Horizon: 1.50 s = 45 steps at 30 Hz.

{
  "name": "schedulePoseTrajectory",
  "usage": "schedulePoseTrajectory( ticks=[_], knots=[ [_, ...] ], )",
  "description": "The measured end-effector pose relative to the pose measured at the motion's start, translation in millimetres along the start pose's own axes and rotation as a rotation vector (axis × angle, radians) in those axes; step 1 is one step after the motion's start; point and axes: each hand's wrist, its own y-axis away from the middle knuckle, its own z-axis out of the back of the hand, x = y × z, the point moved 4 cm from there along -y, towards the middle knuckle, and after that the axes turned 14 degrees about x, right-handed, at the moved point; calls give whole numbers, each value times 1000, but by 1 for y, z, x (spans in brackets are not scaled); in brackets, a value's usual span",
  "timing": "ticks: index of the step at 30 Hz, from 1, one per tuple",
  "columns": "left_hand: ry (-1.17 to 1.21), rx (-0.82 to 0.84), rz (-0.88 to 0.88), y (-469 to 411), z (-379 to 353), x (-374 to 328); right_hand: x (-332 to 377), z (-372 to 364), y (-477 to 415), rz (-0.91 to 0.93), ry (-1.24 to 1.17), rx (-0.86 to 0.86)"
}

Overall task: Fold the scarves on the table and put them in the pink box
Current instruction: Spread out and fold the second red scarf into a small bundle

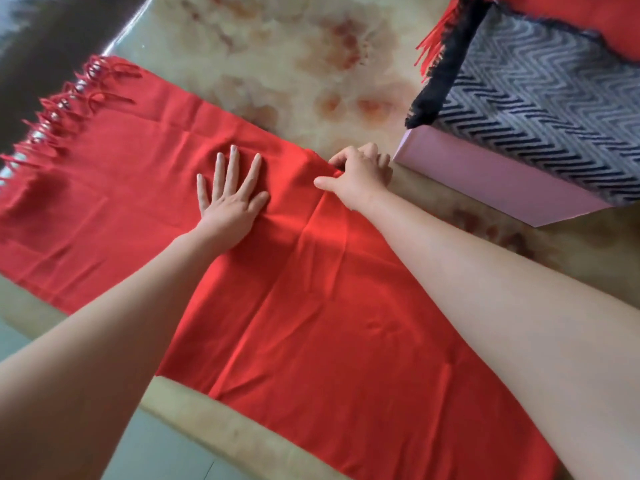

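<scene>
Across the table's (277,39) near edge: red scarf (311,323) spread flat. Left hand (230,199) splayed wide, pinning cloth; right hand (358,176) pinches far hem, probably to fold. Pink box (485,181) at right, zigzag scarf (540,109) inside.

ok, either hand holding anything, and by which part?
Right hand pinches the red scarf at its far edge, beside the pink box. Left hand holds nothing, pressing flat on the scarf.

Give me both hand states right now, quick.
Left hand: open, pressed flat on the red scarf.
Right hand: closed, pinching the red scarf's far edge.
</scene>
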Motion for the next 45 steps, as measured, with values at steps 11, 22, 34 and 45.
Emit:
schedulePoseTrajectory(
  ticks=[11, 22, 34, 45],
  knots=[
    [-20, 29, 19, -2, -2, 1, 0, 9, 8, 89, -337, 294],
    [3, 40, 27, -2, -1, 1, -16, 28, 14, -52, -291, 390],
    [9, 38, 33, -2, -1, -1, -51, 50, 22, -57, -65, 357],
    [-2, 41, 43, -2, -1, -1, -88, 53, 54, -2, 35, 560]
  ],
)
